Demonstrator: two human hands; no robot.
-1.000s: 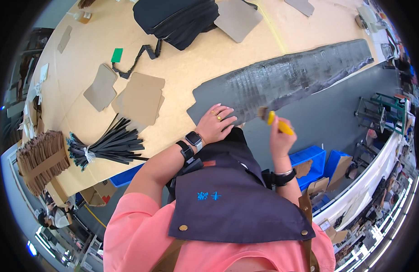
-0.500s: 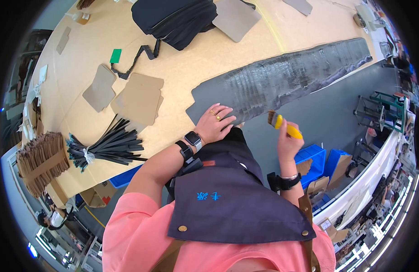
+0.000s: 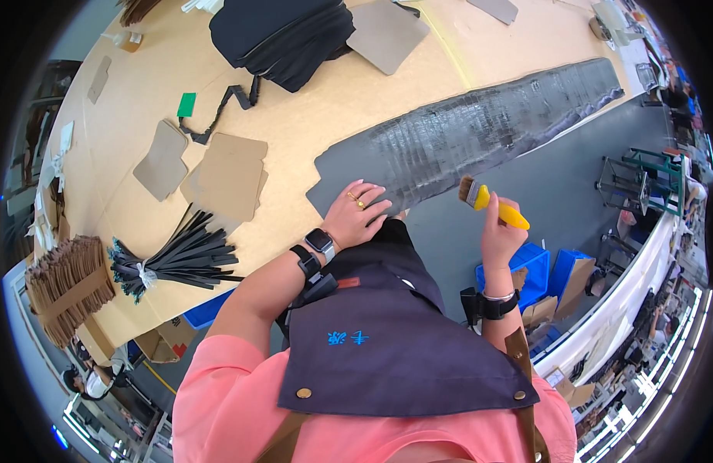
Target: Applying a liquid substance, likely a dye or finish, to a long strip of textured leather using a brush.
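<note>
A long grey sheet (image 3: 464, 127) lies along the table's near edge, its surface streaked with a dark, shiny wet coat except at the duller left end. On that left end rests my left hand (image 3: 355, 212), palm down with its fingers stretched out. My right hand (image 3: 501, 235) grips a paintbrush (image 3: 508, 214) by its yellow handle. The brush is held off the front edge of the table, apart from the sheet, with its brown bristles pointing to the left.
Brown board pieces (image 3: 226, 174) and a tied bundle of black strips (image 3: 182, 255) lie left on the table (image 3: 294, 123). A stack of black material (image 3: 283, 38) sits at the back. Blue bins (image 3: 535, 270) stand on the floor at right.
The paintbrush in my right hand has moved slightly right and turned so that more of its handle shows. My left hand stays on the sheet; the whole view has shifted a little.
</note>
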